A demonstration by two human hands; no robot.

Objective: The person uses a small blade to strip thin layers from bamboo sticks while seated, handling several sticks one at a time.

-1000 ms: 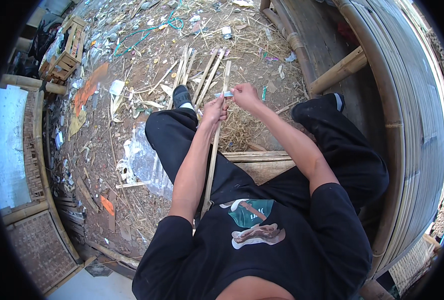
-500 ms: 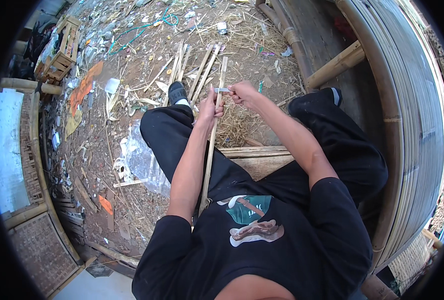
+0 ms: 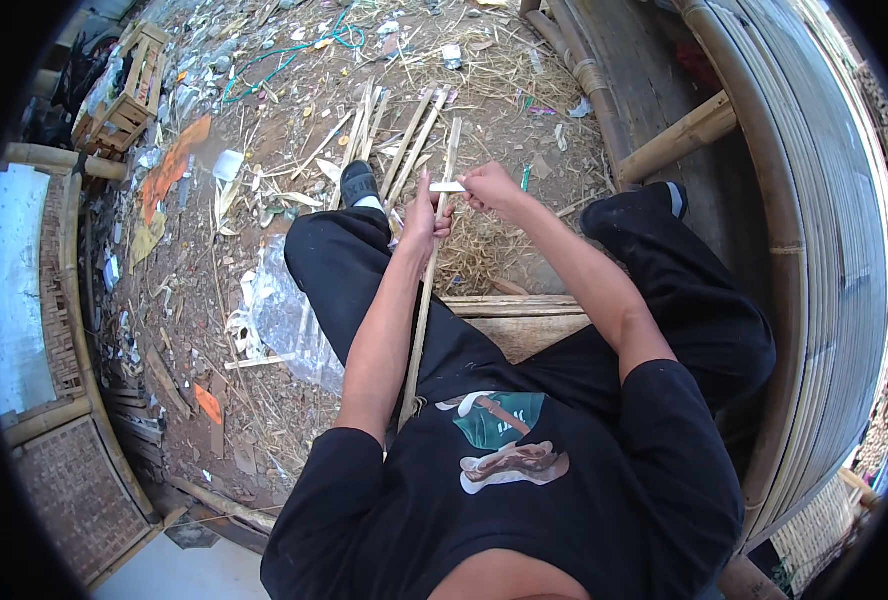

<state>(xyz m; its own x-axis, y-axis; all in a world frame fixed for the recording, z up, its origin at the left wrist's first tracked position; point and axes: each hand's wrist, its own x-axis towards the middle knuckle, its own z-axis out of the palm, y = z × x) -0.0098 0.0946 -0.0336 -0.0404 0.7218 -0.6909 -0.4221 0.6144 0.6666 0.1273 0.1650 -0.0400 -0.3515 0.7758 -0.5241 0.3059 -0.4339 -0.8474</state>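
Wood strip [image 3: 425, 305] in curled left hand [image 3: 425, 217], blade [image 3: 446, 187] across it from clenched right hand [image 3: 490, 188]

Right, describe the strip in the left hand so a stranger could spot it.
Start at the person's black trousers: a long, pale strip runs forward over them from near the waist. The left hand grips it partway along, close to the bright blade-like tool in the right hand. Unlike the similar strips on the ground beyond, it alone is held.
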